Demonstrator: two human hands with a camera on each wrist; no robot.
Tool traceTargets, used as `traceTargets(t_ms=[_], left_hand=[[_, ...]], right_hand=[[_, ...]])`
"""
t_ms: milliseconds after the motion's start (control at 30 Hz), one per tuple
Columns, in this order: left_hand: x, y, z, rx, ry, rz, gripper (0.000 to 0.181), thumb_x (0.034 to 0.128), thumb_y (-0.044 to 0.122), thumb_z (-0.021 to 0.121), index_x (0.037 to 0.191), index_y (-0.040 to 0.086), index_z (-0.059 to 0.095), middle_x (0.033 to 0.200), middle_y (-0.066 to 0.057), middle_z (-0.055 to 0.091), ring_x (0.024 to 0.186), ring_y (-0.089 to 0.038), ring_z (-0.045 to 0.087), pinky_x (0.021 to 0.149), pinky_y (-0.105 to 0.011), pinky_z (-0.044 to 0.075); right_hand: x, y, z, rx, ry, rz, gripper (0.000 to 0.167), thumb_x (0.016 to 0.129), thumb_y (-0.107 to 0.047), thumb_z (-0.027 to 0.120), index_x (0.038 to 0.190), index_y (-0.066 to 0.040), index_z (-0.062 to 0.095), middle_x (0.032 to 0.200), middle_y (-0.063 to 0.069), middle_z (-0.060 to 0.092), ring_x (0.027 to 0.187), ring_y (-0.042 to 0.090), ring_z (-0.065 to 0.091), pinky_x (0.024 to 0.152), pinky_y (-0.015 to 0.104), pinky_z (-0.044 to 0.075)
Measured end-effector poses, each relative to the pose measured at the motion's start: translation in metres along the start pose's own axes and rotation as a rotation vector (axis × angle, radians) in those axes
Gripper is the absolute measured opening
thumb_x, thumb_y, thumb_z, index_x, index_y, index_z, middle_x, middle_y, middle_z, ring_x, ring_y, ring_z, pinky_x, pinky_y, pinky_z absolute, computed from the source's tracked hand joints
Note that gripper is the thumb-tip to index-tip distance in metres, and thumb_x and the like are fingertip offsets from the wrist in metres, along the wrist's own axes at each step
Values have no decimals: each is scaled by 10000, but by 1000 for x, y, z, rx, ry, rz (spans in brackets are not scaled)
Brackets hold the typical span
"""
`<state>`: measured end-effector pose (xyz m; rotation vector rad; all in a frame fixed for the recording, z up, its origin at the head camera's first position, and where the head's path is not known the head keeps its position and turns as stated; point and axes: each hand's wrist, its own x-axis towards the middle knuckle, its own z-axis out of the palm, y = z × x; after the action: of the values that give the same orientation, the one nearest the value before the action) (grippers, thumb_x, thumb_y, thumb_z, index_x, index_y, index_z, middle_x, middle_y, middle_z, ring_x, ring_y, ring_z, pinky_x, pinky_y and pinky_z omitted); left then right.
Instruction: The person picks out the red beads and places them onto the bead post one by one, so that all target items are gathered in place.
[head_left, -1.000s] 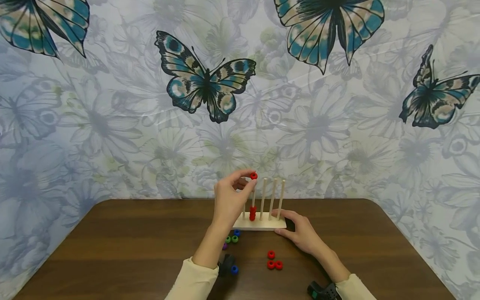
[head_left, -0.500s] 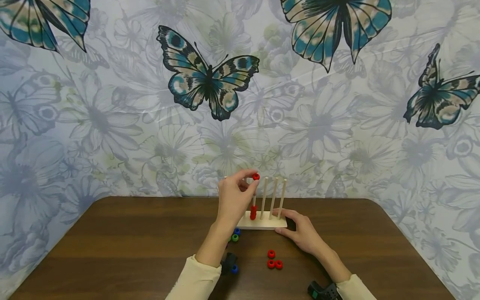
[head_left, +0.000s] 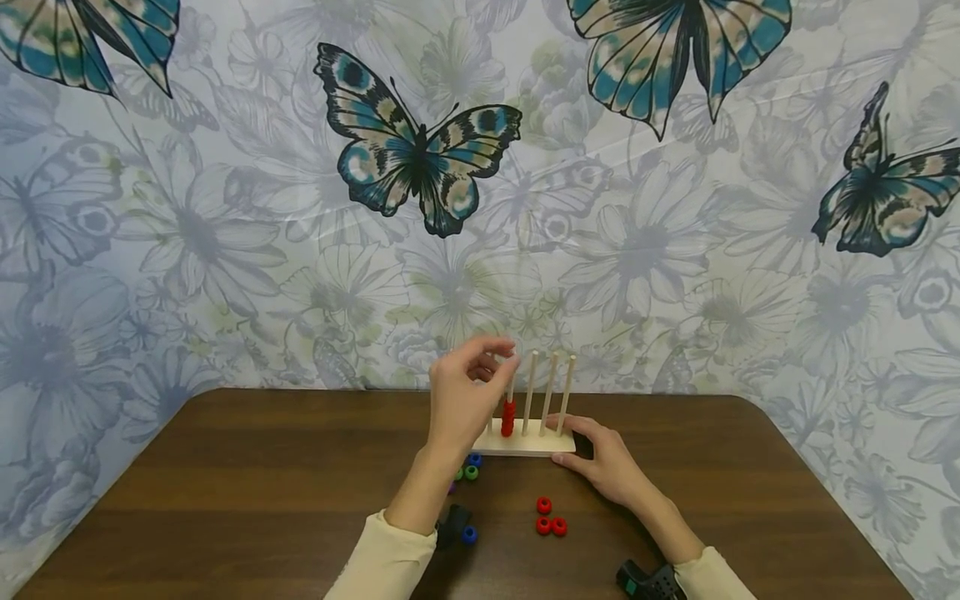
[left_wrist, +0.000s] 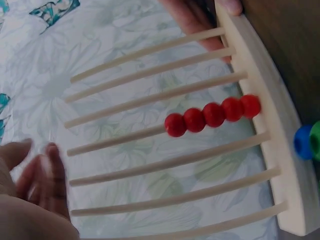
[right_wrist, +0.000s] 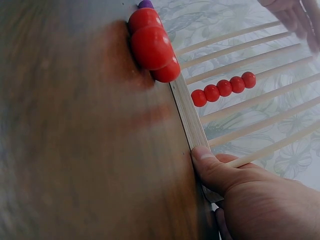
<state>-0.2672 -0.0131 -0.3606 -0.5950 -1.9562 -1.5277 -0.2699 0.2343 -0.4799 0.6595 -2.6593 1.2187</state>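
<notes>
A pale wooden base [head_left: 517, 445] with several upright rods stands near the table's back edge. Several red beads [left_wrist: 213, 115] are stacked on the middle rod, down against the base. My left hand [head_left: 467, 400] is beside the top of that rod, fingers bent and parted, nothing between them; the left wrist view shows the hand [left_wrist: 37, 187] just off the rod tips. With thumb in front and fingers behind, my right hand [head_left: 611, 467] grips the base's right end, as the right wrist view also shows at the thumb [right_wrist: 215, 170].
Three loose red beads [head_left: 543, 526] lie on the brown table [head_left: 262, 483] in front of the base. Blue beads [head_left: 468, 535], green beads [head_left: 472, 473] and a purple bead lie near my left forearm. A butterfly-print cloth [head_left: 262, 250] hangs behind the table.
The red bead my left hand pinched at the rod's top has dropped onto the stack, which is taller. The left fingers have parted and drawn slightly left. My right hand keeps its grip.
</notes>
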Motion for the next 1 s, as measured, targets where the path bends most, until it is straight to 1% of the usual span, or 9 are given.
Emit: traceTargets(t_ms=[67,133,267,467,600,700,767,900,1000], left_hand=[[-3,-2,0,-50,-44,14,82,947,165,813,1022,134,806,826,4,754,646,-136,681,628,-272,599],[-8,-5,0,-94,-106,-3,56,948,177,814,995,148,807,820,8,745,635,-180,679,619,-270,593],[-18,-16,3,-141,-207,-91,35,946,178,816,974,159,807,800,-51,754,579,-262,662,566,-264,572],[-31,-32,5,-183,-290,-210,51,957,161,800,975,113,806,757,-170,735,558,-298,668,529,-311,590],[-36,-38,8,-157,-385,-272,74,968,176,788,993,107,802,800,-224,735,582,-246,675,557,-398,612],[-39,-40,11,-98,-485,-300,71,967,178,789,1006,119,799,821,-169,743,597,-226,689,590,-471,626],[-42,-41,13,-55,-553,-308,78,957,162,798,1015,110,798,813,-100,744,607,-225,704,598,-475,630],[-47,-42,17,-18,-678,-304,113,919,89,823,1026,68,797,808,-18,722,626,-195,701,562,-344,611],[-51,-43,20,-25,-758,-301,151,901,60,833,1049,62,800,860,-22,725,607,-142,663,540,-249,564]], right_hand=[[0,-1,0,1,2,-3,460,921,-226,827,1362,-234,695,1452,-7,656,1414,337,558,1160,612,426],[0,-2,0,4,4,-4,462,920,-222,828,1363,-220,696,1452,4,657,1410,343,561,1158,613,427],[0,-2,0,5,1,0,471,921,-216,826,1372,-203,690,1462,23,650,1406,362,560,1153,631,425],[-1,-2,0,-2,-2,-3,462,925,-223,822,1367,-212,688,1458,17,651,1404,367,560,1148,636,427],[-2,-1,0,-7,-2,-6,461,931,-220,817,1372,-211,684,1457,18,651,1401,362,564,1142,629,437],[-2,0,0,-8,0,-10,472,934,-217,815,1385,-199,678,1454,25,654,1398,356,567,1138,622,442],[-2,0,0,-11,1,-14,479,934,-226,815,1392,-201,676,1449,22,657,1398,346,570,1134,613,448],[-2,0,0,-19,-1,-25,484,935,-241,812,1399,-236,671,1450,19,656,1398,328,573,1127,601,457],[-3,0,-1,-22,1,-33,495,933,-219,814,1405,-248,668,1453,43,654,1394,342,573,1120,607,461]])
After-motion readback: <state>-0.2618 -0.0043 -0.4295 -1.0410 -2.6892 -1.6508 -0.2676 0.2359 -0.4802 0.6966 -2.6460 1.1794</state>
